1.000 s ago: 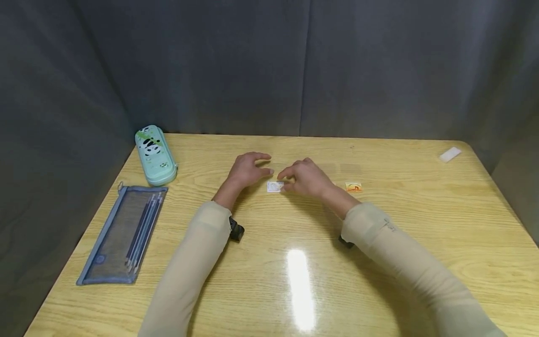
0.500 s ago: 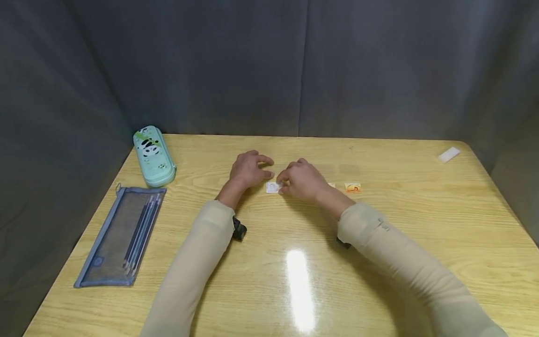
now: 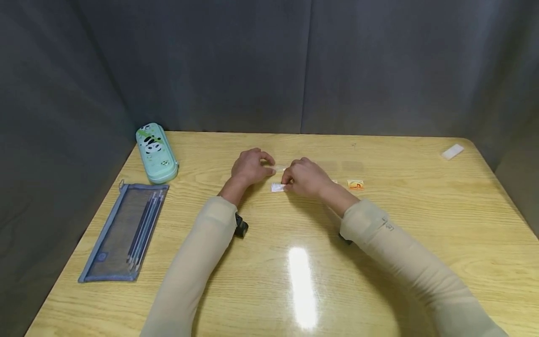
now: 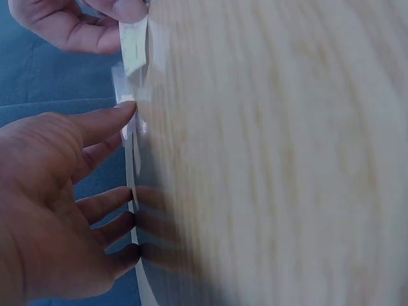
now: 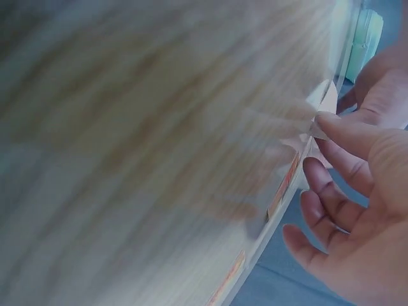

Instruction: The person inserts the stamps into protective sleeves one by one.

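Observation:
My right hand (image 3: 307, 177) pinches a small pale stamp-like card (image 3: 277, 187) between thumb and fingertips. The left wrist view shows this card (image 4: 134, 51) tilted up off the wood. My left hand (image 3: 251, 166) pinches the edge of a clear plastic strip (image 3: 280, 168) with thumb and forefinger; its other fingertips touch the tabletop in the left wrist view. The strip's faint see-through squares (image 3: 352, 166) run on to the right, behind my right hand. An orange and yellow card (image 3: 355, 185) lies to the right, and another is mostly hidden by my right wrist.
At the table's left side lie a mint panda pencil case (image 3: 156, 154) and a blue mesh pouch (image 3: 103, 234) with several pencils in it. A white eraser-like block (image 3: 452, 151) lies at the far right. Dark curtain (image 3: 303, 70) stands behind the table (image 3: 421, 210).
The pale card, flat with its printed face visible before, now shows mostly white and is lifted at my right fingertips. My left thumb and forefinger have closed on the plastic strip, whose edge now glints.

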`<state>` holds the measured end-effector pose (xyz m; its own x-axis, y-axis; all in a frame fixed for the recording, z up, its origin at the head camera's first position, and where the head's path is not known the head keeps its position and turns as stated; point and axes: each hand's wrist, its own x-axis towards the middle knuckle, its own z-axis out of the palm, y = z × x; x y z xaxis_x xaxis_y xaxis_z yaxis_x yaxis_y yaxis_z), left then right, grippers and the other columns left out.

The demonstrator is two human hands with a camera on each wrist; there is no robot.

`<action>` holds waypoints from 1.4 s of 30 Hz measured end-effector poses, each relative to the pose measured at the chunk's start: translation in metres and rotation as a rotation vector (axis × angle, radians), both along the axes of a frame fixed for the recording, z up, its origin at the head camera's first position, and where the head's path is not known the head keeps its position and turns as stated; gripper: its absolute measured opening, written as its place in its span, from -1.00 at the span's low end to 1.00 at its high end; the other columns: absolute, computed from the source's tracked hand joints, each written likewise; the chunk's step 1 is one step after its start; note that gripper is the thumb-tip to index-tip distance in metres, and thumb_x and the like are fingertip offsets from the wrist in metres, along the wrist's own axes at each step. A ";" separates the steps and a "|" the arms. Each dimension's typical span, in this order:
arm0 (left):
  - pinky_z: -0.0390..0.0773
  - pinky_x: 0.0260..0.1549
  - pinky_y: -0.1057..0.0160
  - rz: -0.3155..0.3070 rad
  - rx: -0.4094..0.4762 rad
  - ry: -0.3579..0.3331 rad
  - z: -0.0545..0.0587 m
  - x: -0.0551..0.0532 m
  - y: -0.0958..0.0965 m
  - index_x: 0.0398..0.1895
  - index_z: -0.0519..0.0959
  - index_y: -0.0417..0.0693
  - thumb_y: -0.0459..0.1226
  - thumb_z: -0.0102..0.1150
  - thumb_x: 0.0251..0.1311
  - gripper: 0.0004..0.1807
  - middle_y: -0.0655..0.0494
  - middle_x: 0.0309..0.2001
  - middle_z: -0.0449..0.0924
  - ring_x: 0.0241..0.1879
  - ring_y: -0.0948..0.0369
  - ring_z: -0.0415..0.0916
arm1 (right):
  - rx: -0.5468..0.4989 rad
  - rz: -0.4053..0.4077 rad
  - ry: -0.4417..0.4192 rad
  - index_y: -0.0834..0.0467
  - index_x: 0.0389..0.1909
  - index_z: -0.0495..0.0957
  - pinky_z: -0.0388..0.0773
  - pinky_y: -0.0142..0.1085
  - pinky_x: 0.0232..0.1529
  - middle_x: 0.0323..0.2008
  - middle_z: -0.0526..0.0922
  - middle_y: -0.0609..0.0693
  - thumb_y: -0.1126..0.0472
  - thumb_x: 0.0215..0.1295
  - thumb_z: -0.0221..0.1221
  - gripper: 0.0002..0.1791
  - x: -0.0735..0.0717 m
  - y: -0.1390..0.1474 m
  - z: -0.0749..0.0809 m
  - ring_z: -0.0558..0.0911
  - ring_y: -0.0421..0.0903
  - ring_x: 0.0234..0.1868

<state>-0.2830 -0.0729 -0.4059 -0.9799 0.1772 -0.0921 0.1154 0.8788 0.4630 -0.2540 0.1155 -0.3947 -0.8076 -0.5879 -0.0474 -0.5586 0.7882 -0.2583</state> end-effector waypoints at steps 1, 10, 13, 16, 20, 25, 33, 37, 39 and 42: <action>0.51 0.21 -0.04 0.001 0.001 0.001 -0.001 0.000 0.000 -0.04 0.71 0.21 -0.04 0.33 0.28 -0.77 0.09 0.22 0.53 0.35 -0.04 0.38 | -0.005 0.002 0.006 0.05 -0.25 0.78 0.43 -0.12 0.19 -0.27 0.77 -0.10 0.16 0.29 0.38 -0.92 0.000 0.001 0.000 0.60 -0.06 -0.11; 0.48 0.26 -0.03 0.033 0.249 -0.057 -0.001 0.000 -0.009 -0.16 0.72 0.10 -0.10 0.30 0.33 -0.85 0.05 0.30 0.54 0.33 -0.01 0.42 | -0.192 -0.174 -0.096 0.09 -0.10 0.73 0.65 -0.09 -0.04 -0.15 0.80 0.00 0.17 0.38 0.28 -0.84 0.002 0.019 0.010 0.74 -0.05 -0.15; 0.55 0.10 -0.02 0.070 0.427 -0.087 0.004 0.004 -0.012 -0.13 0.68 0.05 -0.14 0.29 0.35 -0.86 -0.01 0.18 0.62 0.18 -0.03 0.54 | -0.256 -0.216 -0.117 0.10 -0.08 0.71 0.63 -0.10 -0.01 -0.11 0.80 0.03 0.14 0.40 0.27 -0.82 0.002 0.027 0.014 0.75 -0.02 -0.08; 0.63 -0.08 0.03 0.091 0.598 -0.146 0.008 0.010 -0.011 -0.10 0.65 0.00 -0.20 0.29 0.36 -0.86 -0.11 0.01 0.69 -0.02 -0.06 0.66 | -0.327 -0.275 -0.156 0.09 -0.08 0.71 0.65 -0.16 -0.14 -0.11 0.81 0.06 0.13 0.39 0.27 -0.82 0.003 0.037 0.019 0.76 0.00 -0.08; 0.71 -0.08 0.03 0.092 0.799 -0.235 0.009 0.017 -0.009 0.02 0.61 -0.06 -0.27 0.29 0.35 -0.78 -0.24 -0.10 0.69 -0.20 -0.09 0.69 | -0.446 -0.364 -0.224 0.07 -0.09 0.68 0.60 -0.23 -0.45 -0.16 0.81 0.10 0.13 0.40 0.26 -0.84 0.005 0.049 0.024 0.80 0.03 -0.17; 0.70 0.01 0.00 0.101 0.957 -0.262 0.007 0.024 -0.010 0.19 0.57 -0.11 -0.33 0.24 0.37 -0.65 -0.14 -0.14 0.65 -0.34 0.06 0.64 | -0.613 -0.421 -0.359 0.13 -0.02 0.63 0.64 -0.11 -0.20 -0.09 0.79 0.19 0.14 0.39 0.28 -0.77 0.009 0.055 0.020 0.81 0.10 -0.15; 0.72 -0.11 0.18 0.080 1.016 -0.236 0.003 0.029 -0.011 0.24 0.54 -0.11 -0.37 0.23 0.36 -0.61 0.10 -0.32 0.55 -0.39 0.25 0.59 | -0.745 -0.464 -0.421 0.17 -0.02 0.63 0.51 -0.18 -0.28 -0.12 0.77 0.21 0.15 0.41 0.26 -0.77 0.017 0.058 0.011 0.77 0.14 -0.07; 0.72 -0.05 0.12 0.058 1.026 -0.256 0.002 0.031 -0.007 0.28 0.52 -0.08 -0.38 0.23 0.35 -0.56 -0.08 -0.25 0.58 -0.38 0.23 0.61 | -0.760 -0.461 -0.412 0.15 -0.02 0.64 0.36 -0.28 -0.47 -0.20 0.75 0.17 0.12 0.42 0.27 -0.77 0.018 0.060 0.008 0.75 0.15 -0.08; 0.69 0.04 0.03 0.052 1.025 -0.268 0.002 0.032 -0.005 0.30 0.51 -0.06 -0.38 0.22 0.36 -0.55 -0.23 -0.14 0.60 -0.34 0.21 0.62 | -0.777 -0.467 -0.395 0.15 0.02 0.63 0.50 -0.29 -0.38 -0.23 0.74 0.13 0.14 0.43 0.26 -0.76 0.018 0.062 0.010 0.75 0.15 -0.10; 0.63 0.15 -0.03 0.046 1.024 -0.286 0.007 0.034 -0.004 0.34 0.49 -0.05 -0.37 0.16 0.41 -0.55 -0.33 0.01 0.57 -0.24 0.14 0.63 | -0.811 -0.490 -0.376 0.14 0.19 0.57 0.65 -0.23 -0.09 -0.20 0.73 0.15 0.18 0.43 0.25 -0.65 0.017 0.067 0.015 0.77 0.11 -0.14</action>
<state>-0.2490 -0.0774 -0.3990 -0.9530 0.2644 -0.1482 -0.1383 0.0556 0.9888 -0.2372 0.1824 -0.3793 -0.9830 -0.1642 -0.0822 0.0062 0.4180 -0.9084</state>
